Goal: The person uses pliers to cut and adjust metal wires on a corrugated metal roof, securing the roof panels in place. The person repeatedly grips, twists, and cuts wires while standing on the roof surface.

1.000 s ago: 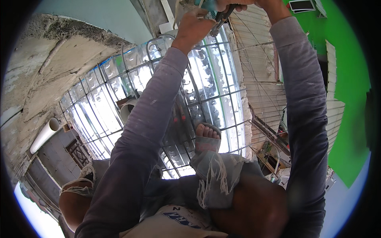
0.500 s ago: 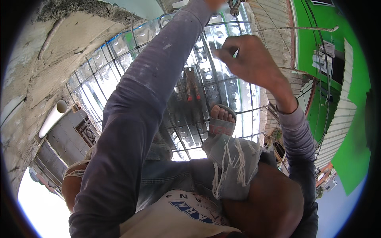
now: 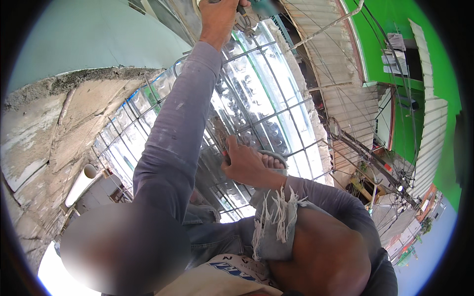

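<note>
Right hand (image 3: 245, 163): I have it low and near the middle of the view, fingertips at the red-tipped pincers (image 3: 220, 135), index finger extended alongside. The pincers lie on the dark bar grid (image 3: 269, 118) over shiny ribbed sheeting (image 3: 296, 130), just left of the hand. Grip there looks narrow, though the fingers cover the handles and I cannot tell whether it is closed on them.

Left hand (image 3: 218, 19): arm stretched to the far edge, fingers curled. A dark-handled metal tool (image 3: 243, 22) sits just right of it, at the far end of the grid. The frame cuts the hand off; I cannot tell whether it holds that tool.

Surroundings: sandaled foot (image 3: 272, 161) just beyond the right wrist, on the grid; frayed shorts (image 3: 279, 222) nearer. Rough concrete ledge (image 3: 74, 128) and white pipe (image 3: 80, 186) left; corrugated roofing (image 3: 323, 37) and green wall (image 3: 447, 148) right.
</note>
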The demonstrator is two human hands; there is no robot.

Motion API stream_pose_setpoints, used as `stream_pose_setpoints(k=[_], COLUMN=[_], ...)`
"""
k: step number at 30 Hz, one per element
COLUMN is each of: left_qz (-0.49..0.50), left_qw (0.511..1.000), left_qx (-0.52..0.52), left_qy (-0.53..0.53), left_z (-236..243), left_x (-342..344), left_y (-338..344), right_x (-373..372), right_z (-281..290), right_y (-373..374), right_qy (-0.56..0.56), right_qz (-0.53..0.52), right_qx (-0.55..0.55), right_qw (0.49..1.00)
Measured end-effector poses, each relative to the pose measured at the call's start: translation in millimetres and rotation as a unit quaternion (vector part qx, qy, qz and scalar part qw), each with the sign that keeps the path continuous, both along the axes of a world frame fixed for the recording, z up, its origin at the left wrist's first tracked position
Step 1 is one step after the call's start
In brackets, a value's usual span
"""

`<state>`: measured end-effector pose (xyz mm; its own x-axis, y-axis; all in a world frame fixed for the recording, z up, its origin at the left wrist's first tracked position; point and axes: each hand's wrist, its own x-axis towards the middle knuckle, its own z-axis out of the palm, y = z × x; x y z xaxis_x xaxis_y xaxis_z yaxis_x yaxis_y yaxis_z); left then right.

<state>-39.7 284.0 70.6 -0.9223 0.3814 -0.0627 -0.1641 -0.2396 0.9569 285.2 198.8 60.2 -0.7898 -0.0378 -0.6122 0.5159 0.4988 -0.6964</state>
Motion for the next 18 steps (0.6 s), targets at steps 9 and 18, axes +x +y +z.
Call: stream_pose_setpoints(k=[9, 18], left_qz=[-0.01, -0.018], left_qw=[0.996, 0.999], left_qx=[-0.078, 0.002], left_qy=[-0.036, -0.034], left_z=[11, -18], left_x=[-7, -24], left_y=[-10, -12], right_x=[0, -7], right_z=[69, 111], right_y=[63, 122], right_qy=[-0.03, 0.049], right_qz=[-0.07, 0.14], right_qx=[-0.064, 0.234], right_qw=[0.995, 0.961])
